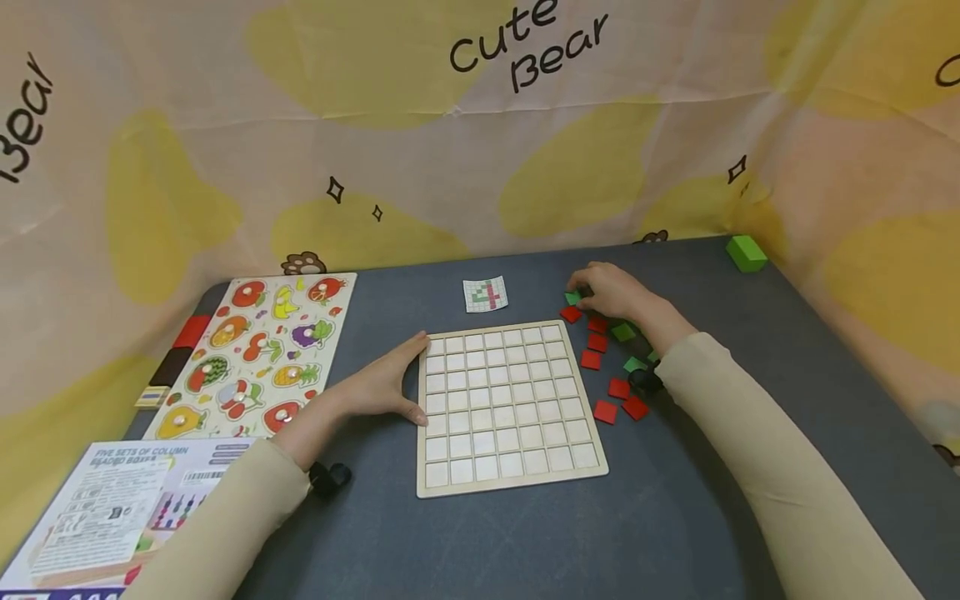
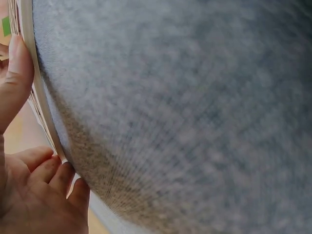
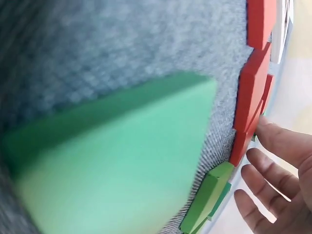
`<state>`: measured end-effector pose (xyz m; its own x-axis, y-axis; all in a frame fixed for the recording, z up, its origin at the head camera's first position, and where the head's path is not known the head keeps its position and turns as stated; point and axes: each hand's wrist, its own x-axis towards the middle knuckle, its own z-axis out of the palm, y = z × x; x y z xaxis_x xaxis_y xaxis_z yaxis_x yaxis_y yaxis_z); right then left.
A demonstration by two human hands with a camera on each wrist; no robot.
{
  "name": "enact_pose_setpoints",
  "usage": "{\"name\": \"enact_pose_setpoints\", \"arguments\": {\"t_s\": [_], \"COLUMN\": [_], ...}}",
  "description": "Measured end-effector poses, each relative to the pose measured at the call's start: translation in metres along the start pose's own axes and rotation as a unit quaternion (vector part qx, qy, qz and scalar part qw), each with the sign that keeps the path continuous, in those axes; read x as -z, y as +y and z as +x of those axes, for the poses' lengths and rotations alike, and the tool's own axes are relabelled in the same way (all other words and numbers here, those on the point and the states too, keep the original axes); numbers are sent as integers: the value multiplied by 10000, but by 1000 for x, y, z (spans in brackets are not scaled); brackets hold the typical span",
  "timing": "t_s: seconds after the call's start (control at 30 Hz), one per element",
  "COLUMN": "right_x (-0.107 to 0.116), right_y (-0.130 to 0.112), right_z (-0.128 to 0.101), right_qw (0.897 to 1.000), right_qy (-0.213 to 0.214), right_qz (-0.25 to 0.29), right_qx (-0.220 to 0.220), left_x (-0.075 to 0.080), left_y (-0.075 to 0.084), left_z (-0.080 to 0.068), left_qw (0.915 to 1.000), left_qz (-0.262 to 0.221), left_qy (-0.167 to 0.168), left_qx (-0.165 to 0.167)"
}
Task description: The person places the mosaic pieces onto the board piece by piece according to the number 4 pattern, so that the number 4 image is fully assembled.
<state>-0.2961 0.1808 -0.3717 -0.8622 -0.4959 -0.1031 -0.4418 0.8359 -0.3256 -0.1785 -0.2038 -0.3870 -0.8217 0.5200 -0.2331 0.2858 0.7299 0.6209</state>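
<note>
A wooden grid board (image 1: 512, 481) with pale square cells lies on the dark table. Along its left edge my left hand (image 1: 378, 382) is spread, the thumb (image 2: 20, 66) and fingers touching the rim. Beyond the board's far right corner, my right hand (image 1: 615, 292) has its thumb and index finger on a green square tile (image 1: 573, 297). That tile is mostly covered by the thumb in the right wrist view. Several red tiles (image 1: 590, 359) and more green tiles (image 1: 623, 332) lie loose along the board's right side, partly beneath the right wrist.
A small card (image 1: 485, 295) with a coloured grid pattern lies behind the board. On the left are a fruit picture board (image 1: 262, 358) and a printed box (image 1: 112, 508). One green block (image 1: 746, 253) stands at the far right corner. Patterned cloth (image 1: 420, 150) hangs behind the table.
</note>
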Motion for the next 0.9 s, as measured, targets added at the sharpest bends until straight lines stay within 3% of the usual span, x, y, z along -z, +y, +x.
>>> {"name": "enact_pose_setpoints", "arguments": {"t_s": [0.23,0.47,0.67,0.77,0.9], "right_x": [-1,1,-3,-7,-12], "right_y": [0,-26,-61,-74,-86], "right_z": [-1,-2,1,5,8], "right_qw": [9995,9953,9899,9882,9884], "right_qy": [252,588,275,138,-28], "right_qz": [76,763,1311,1311,1248], "right_qx": [-172,-79,473,783,867], "left_x": [0,0,0,0,0], "left_y": [3,5,6,7,8], "left_z": [2,1,0,1,1], "left_qw": [9997,9993,9989,9987,9986], "left_qz": [234,336,440,467,484], "left_qy": [47,47,33,26,33], "left_qx": [29,123,176,190,197]}}
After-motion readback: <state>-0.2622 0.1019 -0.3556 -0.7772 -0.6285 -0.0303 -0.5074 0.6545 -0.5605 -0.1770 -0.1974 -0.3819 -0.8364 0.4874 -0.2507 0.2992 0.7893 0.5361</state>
